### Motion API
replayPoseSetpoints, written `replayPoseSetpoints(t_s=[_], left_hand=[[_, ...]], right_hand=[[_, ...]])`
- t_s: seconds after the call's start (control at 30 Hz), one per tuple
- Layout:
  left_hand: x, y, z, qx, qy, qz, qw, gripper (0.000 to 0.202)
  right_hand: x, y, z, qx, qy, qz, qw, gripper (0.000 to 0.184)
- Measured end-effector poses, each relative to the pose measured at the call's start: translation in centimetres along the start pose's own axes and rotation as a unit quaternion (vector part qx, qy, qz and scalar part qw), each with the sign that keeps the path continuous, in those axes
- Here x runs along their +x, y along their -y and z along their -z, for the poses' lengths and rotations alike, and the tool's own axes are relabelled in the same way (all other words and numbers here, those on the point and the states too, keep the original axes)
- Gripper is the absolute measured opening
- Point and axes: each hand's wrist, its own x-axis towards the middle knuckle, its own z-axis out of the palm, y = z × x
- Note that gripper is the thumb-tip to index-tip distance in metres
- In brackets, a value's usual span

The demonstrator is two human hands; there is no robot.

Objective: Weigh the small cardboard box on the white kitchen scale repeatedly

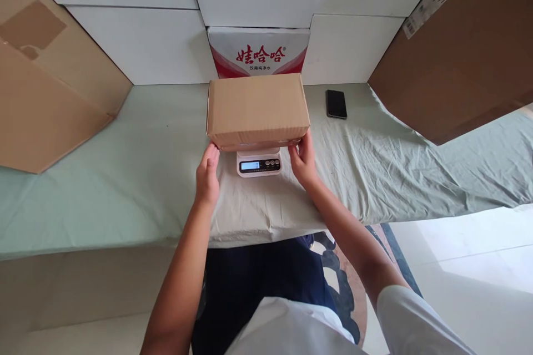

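A closed brown cardboard box (258,108) rests on a small white digital scale (259,163) on a pale green cloth-covered table (125,177). My left hand (207,175) touches the box's lower left front corner with its fingertips, fingers loosely curled. My right hand (303,160) touches the lower right front corner, thumb and fingers at the box's edge. The scale's lit display shows below the box; most of its platform is hidden under the box.
A black phone (336,104) lies on the cloth to the right. A red-and-white printed carton (259,52) stands behind the box against white wall panels. Large cardboard sheets lean at the far left (45,77) and far right (458,55).
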Motion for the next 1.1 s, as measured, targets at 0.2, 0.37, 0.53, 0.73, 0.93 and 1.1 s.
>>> replayPoseSetpoints(t_s=[0.2, 0.37, 0.53, 0.73, 0.93, 1.1], left_hand=[[-0.1, 0.2, -0.2, 0.014, -0.015, 0.003, 1.0, 0.104], [-0.1, 0.1, -0.3, -0.017, -0.002, 0.011, 1.0, 0.102], [0.0, 0.3, -0.4, -0.011, -0.002, 0.019, 1.0, 0.101], [0.1, 0.3, -0.3, -0.011, -0.006, 0.023, 1.0, 0.103], [0.1, 0.5, 0.1, -0.029, -0.055, 0.003, 0.998, 0.106], [0.3, 0.9, 0.6, -0.029, -0.053, 0.0, 0.998, 0.105]], right_hand=[[-0.7, -2.0, -1.4, -0.007, -0.001, 0.0, 1.0, 0.074], [-0.6, -2.6, -1.0, 0.021, -0.001, -0.016, 1.0, 0.079], [-0.3, -2.7, -0.7, 0.022, 0.001, -0.033, 0.999, 0.079], [-0.4, -2.8, -0.7, 0.016, 0.013, -0.044, 0.999, 0.083], [-0.4, -1.9, 0.1, 0.087, -0.033, -0.043, 0.995, 0.087], [0.1, -0.7, 1.3, 0.09, -0.138, -0.04, 0.986, 0.067]])
